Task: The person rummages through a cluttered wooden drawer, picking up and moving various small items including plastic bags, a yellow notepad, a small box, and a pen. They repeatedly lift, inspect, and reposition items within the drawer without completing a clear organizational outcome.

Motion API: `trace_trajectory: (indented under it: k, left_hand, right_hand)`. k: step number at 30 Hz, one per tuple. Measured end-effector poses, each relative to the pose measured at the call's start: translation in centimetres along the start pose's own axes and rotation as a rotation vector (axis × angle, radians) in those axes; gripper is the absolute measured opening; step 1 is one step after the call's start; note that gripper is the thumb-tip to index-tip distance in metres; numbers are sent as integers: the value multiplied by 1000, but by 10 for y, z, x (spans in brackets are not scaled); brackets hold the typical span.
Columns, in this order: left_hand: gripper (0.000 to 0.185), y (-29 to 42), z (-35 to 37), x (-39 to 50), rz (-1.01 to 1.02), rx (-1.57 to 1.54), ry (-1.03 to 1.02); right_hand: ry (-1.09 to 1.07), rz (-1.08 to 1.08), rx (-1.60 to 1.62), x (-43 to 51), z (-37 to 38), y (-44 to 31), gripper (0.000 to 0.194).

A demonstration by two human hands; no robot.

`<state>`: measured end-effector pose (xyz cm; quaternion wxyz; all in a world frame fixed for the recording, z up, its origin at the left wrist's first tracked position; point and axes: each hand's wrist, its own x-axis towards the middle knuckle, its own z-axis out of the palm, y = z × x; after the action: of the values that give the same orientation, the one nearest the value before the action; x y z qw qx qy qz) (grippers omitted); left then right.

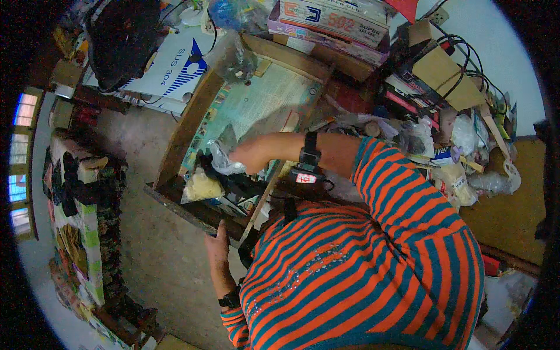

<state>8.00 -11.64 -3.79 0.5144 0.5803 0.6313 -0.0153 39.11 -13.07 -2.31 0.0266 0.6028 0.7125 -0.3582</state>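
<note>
A wooden drawer [175,144] is pulled out before me, lined with a printed sheet [271,87] with a green border. My right hand [253,155] is inside it, holding a crumpled clear plastic bag [223,161]; its fingertips are partly hidden. Beside that bag sits a plastic bag of pale yellow material [202,187], with black items [234,183] bunched next to it. At the drawer's front board [183,213], my left hand [218,245] grips the edge, thumb on top and fingers out of sight. Another clear bag [234,59] lies at the drawer's far end.
Super glue boxes [332,26] are stacked beyond the drawer. To the right, plastic bags [463,131], cardboard boxes [446,78] and black cables [472,48] crowd the surface. A black bag [122,39] rests on a white box [175,65] at upper left. Concrete floor [148,245] shows at left.
</note>
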Motion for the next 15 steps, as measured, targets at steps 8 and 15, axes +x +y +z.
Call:
trace_trajectory:
  k: [8, 15]
  left_hand:
    - [61, -19, 3, 9, -10, -63, 30]
    - [49, -11, 4, 5, -10, -99, 18]
  right_hand:
    - [664, 474, -183, 3, -78, 132, 16]
    - [988, 294, -430, 8, -44, 204, 15]
